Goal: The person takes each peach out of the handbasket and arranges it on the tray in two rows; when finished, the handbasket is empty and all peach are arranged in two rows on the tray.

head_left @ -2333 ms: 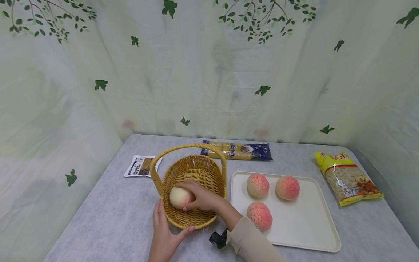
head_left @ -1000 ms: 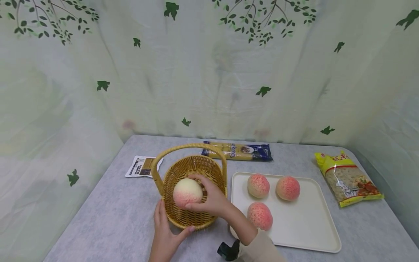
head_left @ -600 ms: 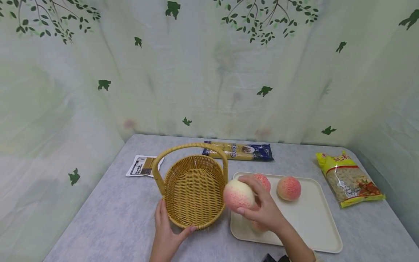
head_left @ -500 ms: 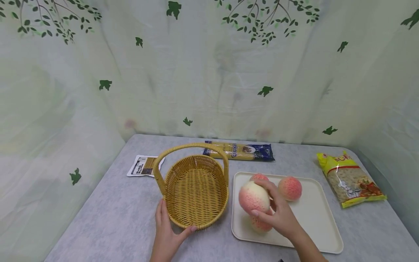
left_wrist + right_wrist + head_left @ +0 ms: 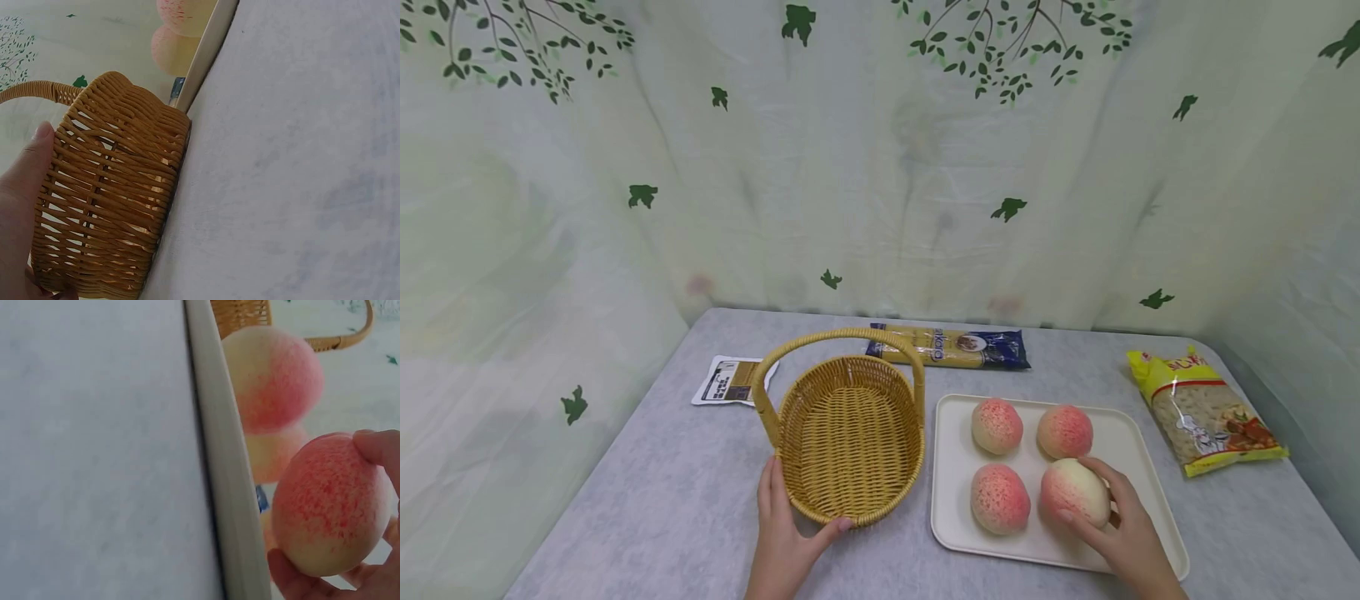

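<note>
A wicker basket (image 5: 852, 454) with an arched handle stands left of centre in the head view, nothing inside it. My left hand (image 5: 786, 537) holds its near left side, thumb at the front rim and fingers along the left wall; the left wrist view shows the thumb (image 5: 28, 165) against the woven side. Over the near right part of a white tray (image 5: 1123, 442), my right hand (image 5: 1120, 525) grips a pink and cream peach (image 5: 1072, 490) between thumb and fingers. Three other peaches sit on the tray: back left (image 5: 997, 426), back right (image 5: 1065, 432) and front left (image 5: 1000, 499).
Behind the basket lies a spaghetti packet (image 5: 951, 347) in yellow and blue. A small white and brown pouch (image 5: 727, 381) is at the back left. Right of the tray rests a yellow food bag (image 5: 1206, 412). A leaf-print curtain (image 5: 880, 167) surrounds the grey table.
My right hand has lifted the peach out of the basket and carried it right, over the tray to its near right part. My left hand has stayed on the basket.
</note>
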The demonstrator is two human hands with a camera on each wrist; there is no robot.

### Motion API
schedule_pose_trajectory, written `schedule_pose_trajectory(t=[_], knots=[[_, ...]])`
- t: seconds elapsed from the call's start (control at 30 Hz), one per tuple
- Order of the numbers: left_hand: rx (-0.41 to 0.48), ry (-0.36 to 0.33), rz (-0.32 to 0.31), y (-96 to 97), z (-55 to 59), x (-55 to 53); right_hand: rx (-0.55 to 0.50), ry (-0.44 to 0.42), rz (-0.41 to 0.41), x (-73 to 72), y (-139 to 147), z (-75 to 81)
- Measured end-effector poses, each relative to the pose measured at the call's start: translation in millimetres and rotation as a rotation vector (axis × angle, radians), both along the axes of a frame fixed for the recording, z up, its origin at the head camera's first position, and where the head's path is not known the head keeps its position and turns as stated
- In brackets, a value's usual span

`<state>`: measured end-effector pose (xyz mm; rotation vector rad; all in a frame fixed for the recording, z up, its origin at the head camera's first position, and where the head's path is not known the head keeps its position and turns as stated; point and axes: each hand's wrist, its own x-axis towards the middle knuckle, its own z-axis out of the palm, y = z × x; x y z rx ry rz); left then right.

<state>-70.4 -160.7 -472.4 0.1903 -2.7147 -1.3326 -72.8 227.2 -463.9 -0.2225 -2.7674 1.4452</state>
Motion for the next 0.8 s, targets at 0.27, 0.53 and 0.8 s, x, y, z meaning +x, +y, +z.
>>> schedule_pose_trajectory(t=[0.27,0.53,0.8], knots=[[0.009,-0.024,-0.008,-0.2,1.7,0.2,0.076,-0.079,0.043,1.5,18,-12.8],[0.011,-0.04,-0.001,-0.6,2.8,-0.2,0.091,0.047,0.12,0.2,17,-17.4],[0.002,-0.007,-0.008,-0.4,0.7,-0.2,0.091,0.042,0.128,0.5,17,-16.2]])
